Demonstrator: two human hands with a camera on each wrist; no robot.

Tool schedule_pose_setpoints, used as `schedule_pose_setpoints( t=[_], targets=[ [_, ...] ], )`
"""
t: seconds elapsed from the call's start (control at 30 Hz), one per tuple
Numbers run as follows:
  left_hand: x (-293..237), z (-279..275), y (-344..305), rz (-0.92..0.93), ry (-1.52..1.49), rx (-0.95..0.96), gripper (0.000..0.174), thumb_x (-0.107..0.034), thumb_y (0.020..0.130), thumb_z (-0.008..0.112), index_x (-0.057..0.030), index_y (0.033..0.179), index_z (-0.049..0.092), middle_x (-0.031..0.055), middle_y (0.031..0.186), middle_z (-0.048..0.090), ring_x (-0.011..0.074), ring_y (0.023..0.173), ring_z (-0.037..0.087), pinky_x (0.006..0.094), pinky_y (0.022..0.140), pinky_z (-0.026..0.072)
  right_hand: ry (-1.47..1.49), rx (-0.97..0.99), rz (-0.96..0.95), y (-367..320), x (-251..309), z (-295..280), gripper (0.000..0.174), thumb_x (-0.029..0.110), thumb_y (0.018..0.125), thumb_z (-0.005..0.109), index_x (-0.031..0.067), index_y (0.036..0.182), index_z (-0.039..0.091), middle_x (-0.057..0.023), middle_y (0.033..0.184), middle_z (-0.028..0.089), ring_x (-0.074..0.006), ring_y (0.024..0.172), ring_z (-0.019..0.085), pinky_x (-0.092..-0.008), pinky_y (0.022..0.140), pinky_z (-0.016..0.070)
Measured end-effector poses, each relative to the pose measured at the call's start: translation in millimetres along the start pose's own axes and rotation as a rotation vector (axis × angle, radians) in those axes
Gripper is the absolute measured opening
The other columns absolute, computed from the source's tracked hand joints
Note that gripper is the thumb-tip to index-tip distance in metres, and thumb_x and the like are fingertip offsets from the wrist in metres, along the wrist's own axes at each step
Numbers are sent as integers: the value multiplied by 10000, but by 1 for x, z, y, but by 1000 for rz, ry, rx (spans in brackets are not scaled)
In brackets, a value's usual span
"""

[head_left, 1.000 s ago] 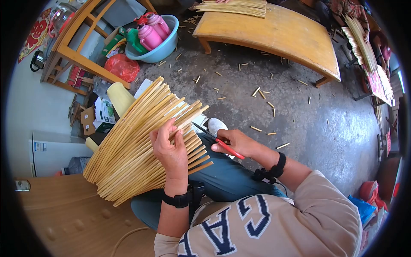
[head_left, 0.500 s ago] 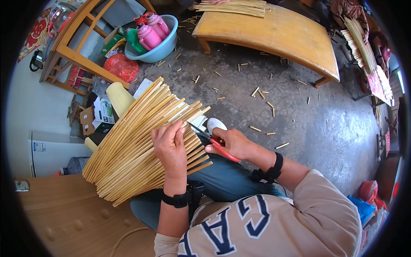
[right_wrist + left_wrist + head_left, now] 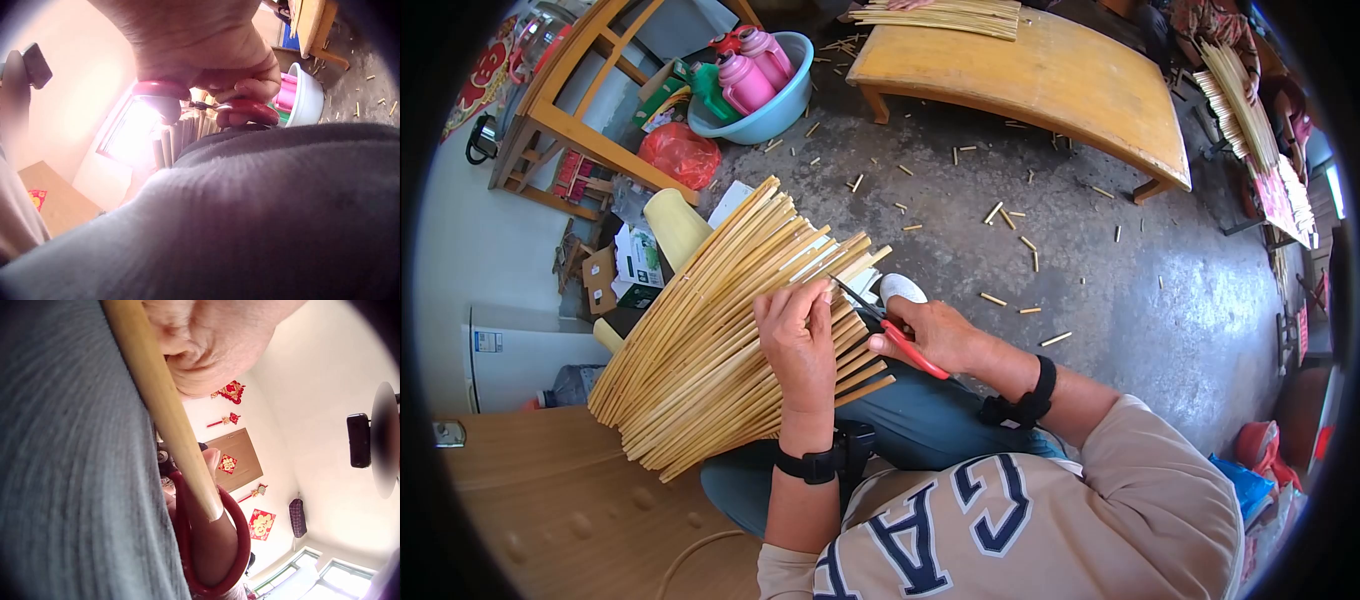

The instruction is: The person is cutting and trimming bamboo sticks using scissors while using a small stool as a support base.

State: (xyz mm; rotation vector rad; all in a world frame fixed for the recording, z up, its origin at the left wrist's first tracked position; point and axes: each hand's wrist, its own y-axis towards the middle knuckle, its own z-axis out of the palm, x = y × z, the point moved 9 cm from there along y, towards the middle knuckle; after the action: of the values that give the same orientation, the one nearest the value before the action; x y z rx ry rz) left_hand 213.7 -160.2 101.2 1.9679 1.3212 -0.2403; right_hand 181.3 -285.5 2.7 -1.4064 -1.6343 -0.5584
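The left hand [image 3: 797,345] pinches a slender yellow cylindrical stick [image 3: 832,288] between curled fingers and thumb; a fanned bundle of similar sticks [image 3: 700,335] lies beneath and around this grip. The right hand [image 3: 937,335] grasps red-handled, dark-bladed metal scissors [image 3: 913,350], tips just beside the left fingertips.

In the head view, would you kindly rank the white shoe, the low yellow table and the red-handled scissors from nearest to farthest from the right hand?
1. Red-handled scissors, held in the right hand.
2. White shoe, just ahead, slightly left.
3. Low yellow table, farther ahead, across the floor.
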Motion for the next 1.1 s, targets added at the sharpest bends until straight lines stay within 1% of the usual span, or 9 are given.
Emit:
schedule_pose_setpoints(
  t=[0.3, 0.4, 0.47, 0.6, 0.67, 0.77, 0.93, 1.0, 1.1],
  targets=[
    [1, 2, 1, 21, 8, 20, 140, -4, 741, 647, -46, 875, 657, 67, 773, 588, 253, 775, 484, 344, 706, 428, 18, -8, 13, 1, 2, 4, 581, 615, 815, 508, 35, 793, 498, -138, 582, 534, -312, 579, 575, -394, 564, 445],
    [4, 4, 1, 18, -6, 33, 145, 2, 735, 647, -46, 872, 656, 64, 768, 585, 253, 773, 483, 344, 700, 428, 154, 49, 63, -1, 2, 5, 609, 596, 802, 546, -12, 808, 534, -187, 667, 580, -317, 673, 597, -385, 626, 456],
    [4, 4, 0, 14, -14, 35, 147, 6, 730, 648, -46, 867, 655, 63, 768, 584, 252, 772, 483, 344, 698, 429, 219, 14, 65, -2, 3, 4, 553, 540, 787, 612, -10, 782, 546, -162, 651, 567, -275, 634, 580, -357, 576, 451],
    [8, 4, -3, -42, -72, 32, 142, 28, 711, 649, -31, 839, 639, 71, 769, 586, 259, 790, 495, 345, 706, 435, 294, -22, 34, 0, -2, 5, 521, 511, 780, 639, -2, 771, 544, -139, 621, 542, -255, 594, 562, -350, 540, 439],
    [14, 0, -3, -92, -106, -2, 143, 39, 704, 646, -26, 829, 629, 76, 775, 588, 265, 799, 500, 346, 709, 437, 320, -186, -56, -12, -1, -13, 476, 465, 788, 659, 17, 731, 509, -65, 545, 450, -125, 524, 409, -325, 490, 380],
    [4, -2, -3, 9, -20, -12, 163, 55, 685, 633, -28, 824, 609, 87, 797, 591, 284, 815, 508, 359, 719, 438, 283, -107, 9, -20, -12, -15, 480, 458, 779, 673, 14, 721, 499, -70, 563, 461, -120, 538, 417, -314, 491, 376],
    [0, -2, -4, 33, 22, -17, 187, 63, 656, 612, -38, 812, 587, 88, 814, 594, 299, 817, 507, 382, 737, 429, 137, 0, 31, -23, -23, -1, 539, 547, 793, 601, 15, 783, 513, -125, 619, 532, -210, 574, 516, -347, 546, 406],
    [0, -1, -4, 38, 20, -17, 185, 60, 654, 614, -38, 808, 584, 88, 812, 594, 298, 814, 507, 381, 738, 427, 109, 69, 91, -19, -26, 4, 625, 649, 764, 547, 25, 814, 540, -143, 655, 579, -304, 645, 599, -387, 609, 446],
    [-4, -2, -3, 40, 10, 3, 167, 49, 671, 609, -38, 812, 586, 89, 813, 597, 297, 808, 507, 379, 735, 424, 146, 56, 80, -15, -21, 3, 614, 638, 766, 557, 25, 803, 540, -140, 629, 568, -302, 632, 596, -376, 594, 446]
  ],
)
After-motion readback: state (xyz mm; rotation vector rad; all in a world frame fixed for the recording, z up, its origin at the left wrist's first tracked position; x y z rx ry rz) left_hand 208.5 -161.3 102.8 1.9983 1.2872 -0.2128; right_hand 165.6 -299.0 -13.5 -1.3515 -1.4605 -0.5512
